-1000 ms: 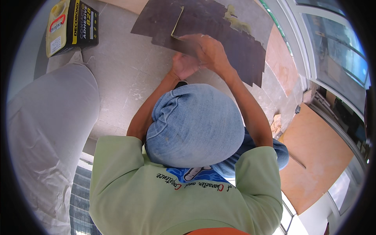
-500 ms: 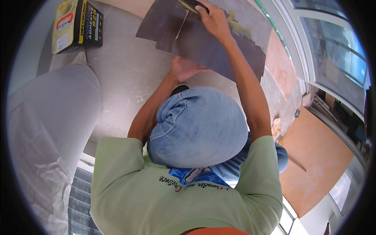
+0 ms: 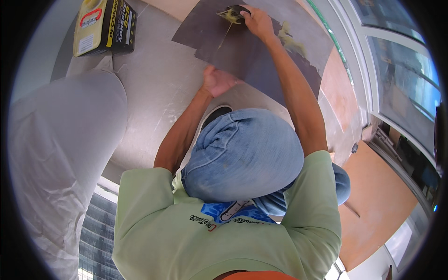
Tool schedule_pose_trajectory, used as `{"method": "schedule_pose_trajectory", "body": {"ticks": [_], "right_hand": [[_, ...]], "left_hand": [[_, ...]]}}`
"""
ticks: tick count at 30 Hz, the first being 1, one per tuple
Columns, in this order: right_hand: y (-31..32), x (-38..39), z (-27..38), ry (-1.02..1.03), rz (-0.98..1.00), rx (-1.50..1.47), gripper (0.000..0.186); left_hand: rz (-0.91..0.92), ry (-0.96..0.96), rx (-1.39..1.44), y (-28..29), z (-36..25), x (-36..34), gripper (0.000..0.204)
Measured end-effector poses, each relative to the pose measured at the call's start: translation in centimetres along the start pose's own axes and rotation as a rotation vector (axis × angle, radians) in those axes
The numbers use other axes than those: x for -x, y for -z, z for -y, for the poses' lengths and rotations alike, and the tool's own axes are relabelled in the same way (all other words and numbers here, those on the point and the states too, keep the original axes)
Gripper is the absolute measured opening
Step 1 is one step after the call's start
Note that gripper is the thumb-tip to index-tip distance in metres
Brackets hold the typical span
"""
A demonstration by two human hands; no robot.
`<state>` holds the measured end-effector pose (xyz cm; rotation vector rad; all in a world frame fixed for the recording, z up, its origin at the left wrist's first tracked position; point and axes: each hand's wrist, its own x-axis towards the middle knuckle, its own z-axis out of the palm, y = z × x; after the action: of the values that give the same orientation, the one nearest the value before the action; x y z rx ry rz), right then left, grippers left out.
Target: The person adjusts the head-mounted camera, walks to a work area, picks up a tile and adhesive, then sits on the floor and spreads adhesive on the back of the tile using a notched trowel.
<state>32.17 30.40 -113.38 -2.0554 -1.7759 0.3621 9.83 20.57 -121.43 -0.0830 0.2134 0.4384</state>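
Note:
A dark brown sheet [image 3: 261, 67] with a ragged edge lies at the top centre, with yellow adhesive [image 3: 292, 42] smeared on its right part. My right hand [image 3: 259, 24] is closed around a black-handled spreader [image 3: 240, 11], held against the sheet's far part. A wet yellow smear and a thin trail of adhesive show beside that tool. Its blade is mostly hidden by the handle and glare. My left hand [image 3: 218, 82] is at the sheet's near edge, thumb apart and fingers stretched toward it, slightly blurred. It grips nothing that I can see.
A yellow-and-black adhesive can [image 3: 105, 29] stands at the upper left on the tiled floor [image 3: 154, 70]. White draped cloth [image 3: 70, 140] fills the left side. My bent knee [image 3: 242, 149] is close below the sheet. A tan board [image 3: 378, 200] and glazed window frames [image 3: 396, 74] are on the right.
The view has shifted, so can and sheet appear farther right. The spreader has come a little nearer on the sheet, with more yellow smear visible. My left fingers have drawn back slightly along the edge.

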Motion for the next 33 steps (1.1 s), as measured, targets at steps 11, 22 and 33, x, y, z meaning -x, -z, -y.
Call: {"method": "schedule_pose_trajectory", "body": {"ticks": [11,22,33], "right_hand": [[1.4,7.5,7.6,0.051,0.091,-0.115,0.027],[4.5,13.4,14.6,0.124,0.308,-0.295,0.026],[1.2,-2.0,4.4,0.264,-0.095,-0.273,0.031]], "left_hand": [[0.023,-0.062,-0.037,-0.4,1.4,-0.7,0.079],[-0.135,-0.127,-0.151,1.5,2.1,0.2,0.078],[-0.068,-0.067,-0.124,-1.8,-1.4,-0.5,0.081]]}}
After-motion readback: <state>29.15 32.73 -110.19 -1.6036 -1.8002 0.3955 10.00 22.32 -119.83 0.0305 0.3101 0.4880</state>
